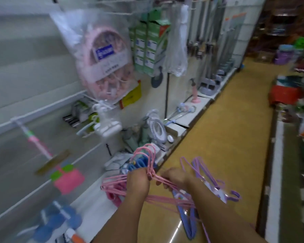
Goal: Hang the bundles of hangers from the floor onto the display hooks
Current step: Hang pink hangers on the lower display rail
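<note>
Fingers of left hand [137, 181] curled tight around the neck of the pink hanger bundle [148, 165], just below its hooks; the hooks rise above the fist, the pink bars fan out left and right beneath it. Right hand [174, 178], just beside, pinches the bundle's right-hand bars, fingers bent. Purple hanger bundle [211, 179] lies on the yellow floor [226, 128] past the right hand; a blue hanger [188, 220] beneath the right forearm. Empty display hook [95, 107] up left; image blurred.
</note>
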### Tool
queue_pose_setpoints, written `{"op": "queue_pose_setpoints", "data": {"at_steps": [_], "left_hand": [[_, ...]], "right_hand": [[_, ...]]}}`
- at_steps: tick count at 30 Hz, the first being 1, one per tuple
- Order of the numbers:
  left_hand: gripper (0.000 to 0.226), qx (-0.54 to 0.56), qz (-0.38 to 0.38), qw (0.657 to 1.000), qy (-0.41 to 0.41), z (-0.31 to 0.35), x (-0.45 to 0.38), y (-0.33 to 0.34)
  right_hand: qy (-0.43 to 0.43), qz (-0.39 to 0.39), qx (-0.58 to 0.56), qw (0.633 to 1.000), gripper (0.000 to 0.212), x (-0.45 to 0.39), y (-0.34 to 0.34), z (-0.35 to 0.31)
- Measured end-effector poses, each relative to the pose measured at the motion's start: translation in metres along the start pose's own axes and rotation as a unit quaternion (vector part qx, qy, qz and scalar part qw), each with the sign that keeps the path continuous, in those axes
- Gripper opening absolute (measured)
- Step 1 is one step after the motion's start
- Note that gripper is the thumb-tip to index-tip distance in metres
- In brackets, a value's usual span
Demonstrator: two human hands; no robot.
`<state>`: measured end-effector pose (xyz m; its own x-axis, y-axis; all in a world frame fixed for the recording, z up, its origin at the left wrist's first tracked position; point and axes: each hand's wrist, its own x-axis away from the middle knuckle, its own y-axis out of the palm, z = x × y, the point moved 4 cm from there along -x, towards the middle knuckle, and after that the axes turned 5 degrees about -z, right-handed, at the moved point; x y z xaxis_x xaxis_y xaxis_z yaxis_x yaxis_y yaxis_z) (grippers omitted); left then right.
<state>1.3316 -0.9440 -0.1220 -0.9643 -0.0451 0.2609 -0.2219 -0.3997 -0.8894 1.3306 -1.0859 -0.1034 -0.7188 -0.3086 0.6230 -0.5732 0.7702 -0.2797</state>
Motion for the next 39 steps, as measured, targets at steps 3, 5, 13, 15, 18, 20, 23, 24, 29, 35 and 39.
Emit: {"op": "queue_pose_setpoints", "data": {"at_steps": [3,5,13,15,18,20,23,24,29,35,39], "left_hand": [[0.023,0.041,0.03,0.996,-0.066,-0.03,0.028,-0.014],[0.026,0.038,0.059,0.993,-0.096,-0.051,0.05,-0.022],[0.046,0.118,0.162,0.962,-0.183,-0.123,0.147,-0.031],[0.037,0.147,0.186,0.947,-0.217,-0.146,0.172,-0.035],[0.033,0.182,0.231,0.92,-0.261,-0.182,0.205,-0.041],[0.032,0.151,0.252,0.916,-0.273,-0.2,0.229,-0.05],[0.037,0.16,0.267,0.903,-0.295,-0.225,0.263,-0.061],[0.038,0.168,0.266,0.895,-0.316,-0.236,0.276,-0.064],[0.037,0.201,0.256,0.853,-0.409,-0.305,0.345,-0.071],[0.03,0.18,0.237,0.844,-0.446,-0.389,0.437,-0.073],[0.031,0.189,0.262,0.831,-0.453,-0.442,0.494,-0.071]], "right_hand": [[-0.018,-0.046,0.119,0.992,0.026,-0.01,0.027,-0.019],[-0.045,-0.077,0.18,0.98,0.024,-0.015,0.05,-0.03],[-0.109,-0.184,0.216,0.953,0.027,0.001,0.148,-0.06],[-0.128,-0.209,0.224,0.943,0.025,0.007,0.18,-0.071],[-0.159,-0.237,0.244,0.927,0.023,0.019,0.224,-0.088],[-0.185,-0.252,0.254,0.915,0.027,0.027,0.256,-0.1],[-0.213,-0.272,0.261,0.902,0.028,0.04,0.299,-0.115],[-0.222,-0.277,0.263,0.897,0.028,0.046,0.317,-0.119],[-0.264,-0.294,0.287,0.873,0.023,0.076,0.411,-0.132],[-0.311,-0.284,0.338,0.842,0.036,0.114,0.536,-0.14],[-0.332,-0.267,0.385,0.819,0.039,0.137,0.61,-0.144]]}}
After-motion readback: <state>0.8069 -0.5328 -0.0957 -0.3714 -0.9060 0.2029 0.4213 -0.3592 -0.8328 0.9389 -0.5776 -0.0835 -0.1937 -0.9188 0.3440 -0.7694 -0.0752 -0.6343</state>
